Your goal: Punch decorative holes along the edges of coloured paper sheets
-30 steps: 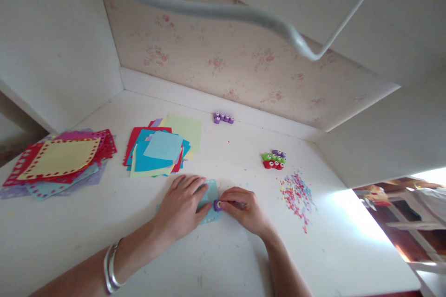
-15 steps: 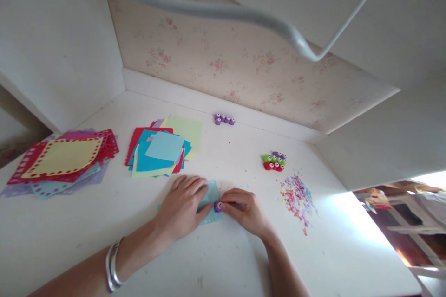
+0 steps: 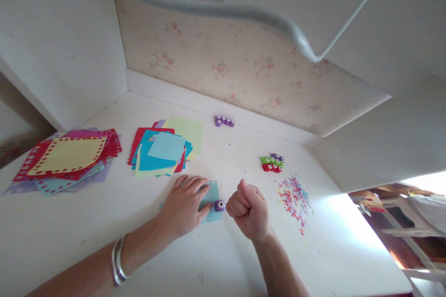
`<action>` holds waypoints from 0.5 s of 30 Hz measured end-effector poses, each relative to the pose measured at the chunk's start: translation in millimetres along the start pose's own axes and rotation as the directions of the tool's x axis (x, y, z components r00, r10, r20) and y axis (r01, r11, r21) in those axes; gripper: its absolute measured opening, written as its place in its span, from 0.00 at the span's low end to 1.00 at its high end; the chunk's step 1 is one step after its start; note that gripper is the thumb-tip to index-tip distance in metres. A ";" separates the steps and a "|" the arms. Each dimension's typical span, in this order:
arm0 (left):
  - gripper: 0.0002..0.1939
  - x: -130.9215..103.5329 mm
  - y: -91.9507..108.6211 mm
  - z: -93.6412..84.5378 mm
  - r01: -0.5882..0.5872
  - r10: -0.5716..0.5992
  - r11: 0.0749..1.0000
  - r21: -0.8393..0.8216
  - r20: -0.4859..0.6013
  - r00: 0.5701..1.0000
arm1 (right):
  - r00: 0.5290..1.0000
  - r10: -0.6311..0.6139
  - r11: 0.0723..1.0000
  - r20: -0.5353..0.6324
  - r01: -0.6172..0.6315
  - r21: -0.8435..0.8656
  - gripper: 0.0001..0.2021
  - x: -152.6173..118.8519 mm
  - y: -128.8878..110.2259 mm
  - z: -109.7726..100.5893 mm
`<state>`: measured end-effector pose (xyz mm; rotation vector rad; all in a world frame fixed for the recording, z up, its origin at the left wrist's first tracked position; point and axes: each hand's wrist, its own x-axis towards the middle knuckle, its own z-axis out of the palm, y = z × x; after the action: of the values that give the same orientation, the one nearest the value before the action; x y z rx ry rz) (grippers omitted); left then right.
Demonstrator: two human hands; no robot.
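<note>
A light blue sheet of paper (image 3: 213,190) lies on the white desk, with small holes along its edge. My left hand (image 3: 184,202) rests flat on it, fingers spread, and covers much of the sheet. On the sheet's right edge sits a small purple craft punch (image 3: 219,205) with a white button on top. The left thumb is close beside the punch; whether it touches cannot be made out. Just right of the punch my right hand (image 3: 248,209) is raised in a fist, apart from it, with nothing visible in the fingers.
Coloured sheets (image 3: 163,144) are stacked behind my left hand. Punched sheets (image 3: 69,155) pile up at far left. Purple punches (image 3: 225,121) stand by the wall; red, green and purple punches (image 3: 272,163) stand at right, near scattered confetti (image 3: 295,199). A pale cable (image 3: 209,8) crosses overhead.
My right hand has let go of the purple punch, moved slightly right and up, and closed into a fist. The left hand stays on the paper.
</note>
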<state>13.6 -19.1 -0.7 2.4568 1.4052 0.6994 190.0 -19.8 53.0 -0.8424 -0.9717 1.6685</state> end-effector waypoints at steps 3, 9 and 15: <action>0.17 -1.1 0.3 -0.6 0.007 -0.007 1.000 0.001 0.002 1.000 | 0.991 0.126 0.992 0.047 -0.125 -0.019 0.31 8.2 12.8 7.0; 0.17 -2.1 1.0 -2.5 0.017 -0.017 0.999 -0.038 0.002 1.000 | 0.984 0.172 0.972 0.034 -0.165 -0.166 0.29 18.3 37.2 -2.8; 0.14 -0.8 1.1 -1.8 0.030 -0.031 0.998 -0.056 -0.007 1.000 | 0.990 0.142 0.931 0.021 -0.127 -0.343 0.29 17.3 47.1 -10.0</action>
<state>13.2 -20.4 1.1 2.3879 1.4034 0.7321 175.2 -10.0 5.1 -1.1257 -1.2840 1.6645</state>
